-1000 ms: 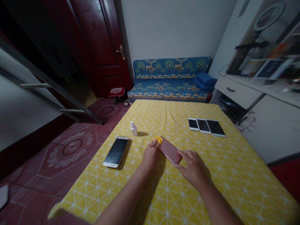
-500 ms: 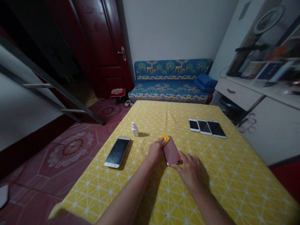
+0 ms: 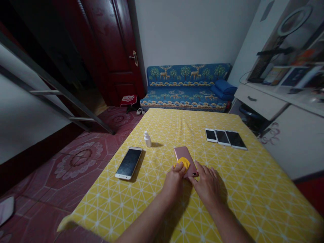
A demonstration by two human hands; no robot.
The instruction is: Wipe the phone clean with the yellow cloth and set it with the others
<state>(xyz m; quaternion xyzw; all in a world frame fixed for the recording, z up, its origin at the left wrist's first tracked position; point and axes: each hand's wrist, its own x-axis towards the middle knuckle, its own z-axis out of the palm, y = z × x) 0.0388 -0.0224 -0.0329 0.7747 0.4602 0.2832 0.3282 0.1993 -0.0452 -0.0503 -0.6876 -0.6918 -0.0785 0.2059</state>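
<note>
A rose-pink phone [image 3: 181, 151] lies back up on the yellow patterned tablecloth [image 3: 157, 199], its camera corner toward my right hand. My left hand [image 3: 175, 179] presses a folded yellow cloth [image 3: 185, 162] onto the middle of the phone's back, fingers closed on the cloth. At the near right corner of the phone, my right hand [image 3: 207, 182] steadies it between thumb and fingers. To the left lies a larger phone [image 3: 129, 163] with a white and gold frame, screen up. Behind it a small white spray bottle [image 3: 147, 139] stands upright.
Three phones, a small one [image 3: 211, 135], a middle one [image 3: 222, 137] and a larger one [image 3: 236, 139], lie side by side at the right. A blue patterned sofa [image 3: 182, 91] is beyond the table, a white cabinet [image 3: 288, 135] to the right, a metal ladder [image 3: 76, 104] to the left.
My left hand has slid the yellow cloth from the phone's far left end down toward its near end. My right hand stays at the near corner. The view has shifted slightly.
</note>
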